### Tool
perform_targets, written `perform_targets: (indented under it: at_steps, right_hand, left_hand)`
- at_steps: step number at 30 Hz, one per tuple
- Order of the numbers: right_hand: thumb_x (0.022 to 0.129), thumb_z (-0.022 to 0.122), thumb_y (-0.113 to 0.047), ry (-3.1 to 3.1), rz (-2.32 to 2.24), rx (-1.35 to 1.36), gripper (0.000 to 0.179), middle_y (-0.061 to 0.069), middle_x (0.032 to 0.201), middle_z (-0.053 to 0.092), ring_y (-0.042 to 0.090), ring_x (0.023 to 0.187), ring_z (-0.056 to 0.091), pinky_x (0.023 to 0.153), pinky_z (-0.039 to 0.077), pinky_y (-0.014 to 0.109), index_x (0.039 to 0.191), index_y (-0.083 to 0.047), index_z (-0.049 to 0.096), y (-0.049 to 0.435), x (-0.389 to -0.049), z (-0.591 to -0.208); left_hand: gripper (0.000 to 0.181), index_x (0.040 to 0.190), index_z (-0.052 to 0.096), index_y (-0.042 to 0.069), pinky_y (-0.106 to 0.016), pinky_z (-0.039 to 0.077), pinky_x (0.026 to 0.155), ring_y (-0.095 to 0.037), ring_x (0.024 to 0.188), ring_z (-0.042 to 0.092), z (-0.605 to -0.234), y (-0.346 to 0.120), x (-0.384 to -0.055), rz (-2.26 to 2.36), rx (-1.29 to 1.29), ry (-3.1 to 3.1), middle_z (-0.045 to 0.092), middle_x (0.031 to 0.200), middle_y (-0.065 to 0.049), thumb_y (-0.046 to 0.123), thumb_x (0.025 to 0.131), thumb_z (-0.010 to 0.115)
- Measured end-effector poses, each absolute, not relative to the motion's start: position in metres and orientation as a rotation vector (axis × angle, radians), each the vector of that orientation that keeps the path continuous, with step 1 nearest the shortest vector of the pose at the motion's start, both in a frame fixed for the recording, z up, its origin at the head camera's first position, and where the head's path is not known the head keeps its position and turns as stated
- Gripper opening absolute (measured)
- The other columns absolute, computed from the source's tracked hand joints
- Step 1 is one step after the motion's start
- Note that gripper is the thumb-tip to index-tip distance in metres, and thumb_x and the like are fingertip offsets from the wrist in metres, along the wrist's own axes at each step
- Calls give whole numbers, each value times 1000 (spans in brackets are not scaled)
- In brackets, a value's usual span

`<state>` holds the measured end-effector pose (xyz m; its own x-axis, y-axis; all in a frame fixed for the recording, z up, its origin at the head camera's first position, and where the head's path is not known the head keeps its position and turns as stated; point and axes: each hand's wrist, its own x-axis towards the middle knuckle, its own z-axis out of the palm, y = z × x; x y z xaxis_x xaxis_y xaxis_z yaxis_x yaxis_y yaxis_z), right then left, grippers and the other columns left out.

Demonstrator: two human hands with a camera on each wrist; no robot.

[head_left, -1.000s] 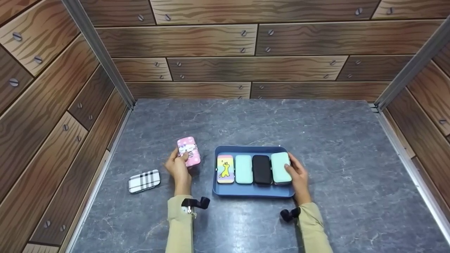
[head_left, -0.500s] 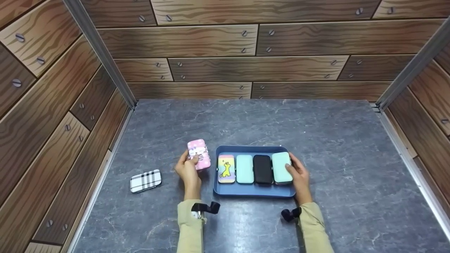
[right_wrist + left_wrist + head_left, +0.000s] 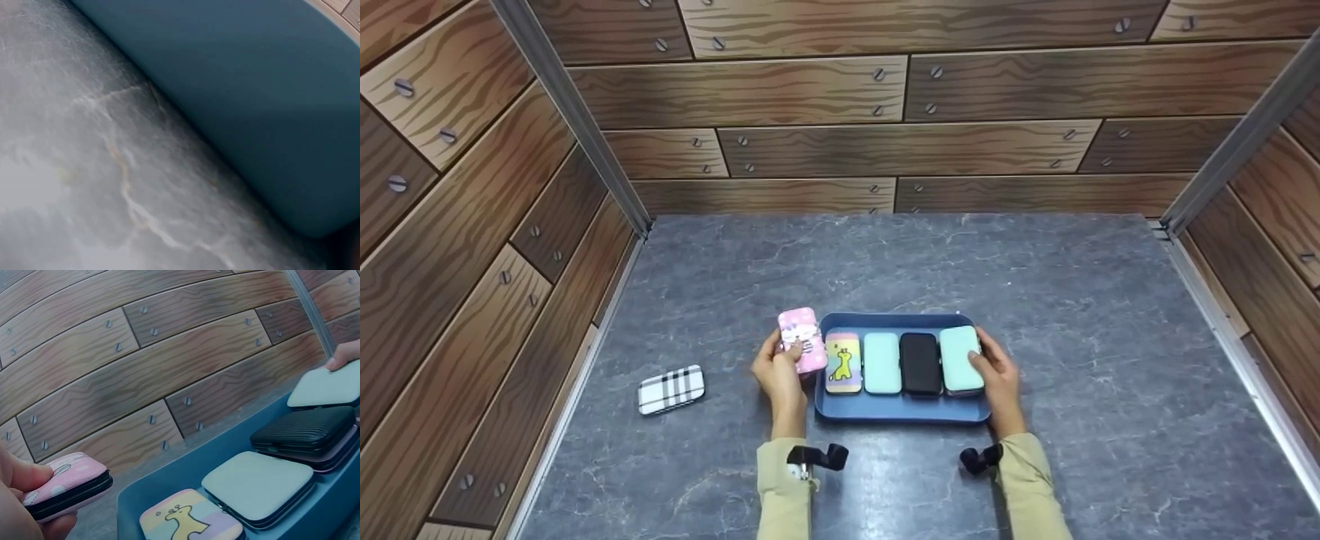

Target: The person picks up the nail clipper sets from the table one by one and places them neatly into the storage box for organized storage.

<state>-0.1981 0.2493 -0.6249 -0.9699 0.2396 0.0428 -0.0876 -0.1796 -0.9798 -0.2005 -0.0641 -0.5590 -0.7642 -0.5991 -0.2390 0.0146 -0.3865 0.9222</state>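
My left hand (image 3: 778, 379) pinches a small pink case (image 3: 802, 340) with a cat picture, thumb on top, beside the tray's left rim. In the left wrist view the pink case (image 3: 70, 484) shows a dark band round its edge. My right hand (image 3: 999, 376) grips a mint case (image 3: 961, 358) at the right end of the blue tray (image 3: 900, 409), thumb on its lid. Between them in the tray lie a giraffe-print case (image 3: 843, 363), another mint case (image 3: 882, 363) and a black case (image 3: 920, 364). In the left wrist view, the black case (image 3: 304, 430) rests on another case.
A black-and-white plaid case (image 3: 671, 390) lies on the grey marbled table (image 3: 885, 262), left of the left hand. Wood-patterned walls (image 3: 810, 90) close off the back and both sides. The right wrist view is filled mostly by the tray's outer wall (image 3: 236, 101).
My left hand has carried the pink case rightward and slightly nearer, from over the table to the tray's left rim. My right hand has stayed on the mint case.
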Motion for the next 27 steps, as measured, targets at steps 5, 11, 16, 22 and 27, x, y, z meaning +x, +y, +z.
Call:
perform_targets:
  at_steps: [5, 11, 16, 22, 27]
  right_hand:
    - [96, 58, 1, -1853, 2262, -188, 51, 19, 153, 40, 23, 144, 33, 110, 35, 21, 145, 4, 45, 250, -198, -624]
    - [98, 57, -2, -1888, 2259, -177, 51, 17, 154, 39, 22, 145, 31, 110, 35, 21, 147, 2, 44, 250, -197, -626]
    - [97, 58, -3, -1897, 2246, -191, 52, 19, 153, 40, 25, 145, 31, 109, 36, 21, 147, 3, 44, 250, -198, -625]
    - [97, 59, -2, -1890, 2238, -178, 51, 20, 153, 40, 26, 145, 32, 110, 36, 21, 146, 5, 45, 249, -198, -625]
    - [96, 60, -3, -1910, 2214, -192, 51, 19, 152, 41, 27, 144, 33, 109, 36, 21, 145, 3, 47, 249, -197, -626]
  left_hand:
    - [47, 121, 65, -11, -18, 43, 50, -14, 71, 48, -558, -53, -199, -2141, 751, -1521, 49, 82, -8, -18, 74, 61]
    - [43, 116, 65, -11, -19, 41, 55, -15, 75, 43, -560, -43, -196, -2098, 693, -1587, 44, 81, -5, -18, 74, 62]
    - [39, 112, 67, -6, -21, 41, 57, -16, 74, 43, -560, -36, -193, -2028, 690, -1704, 44, 80, -4, -16, 74, 64]
    - [39, 114, 68, -2, -24, 43, 60, -17, 73, 46, -564, -25, -192, -1989, 662, -1832, 47, 81, -5, -11, 76, 66]
    - [39, 113, 68, 0, -24, 42, 59, -16, 73, 47, -569, -18, -190, -1960, 593, -1914, 49, 80, -4, -10, 75, 68]
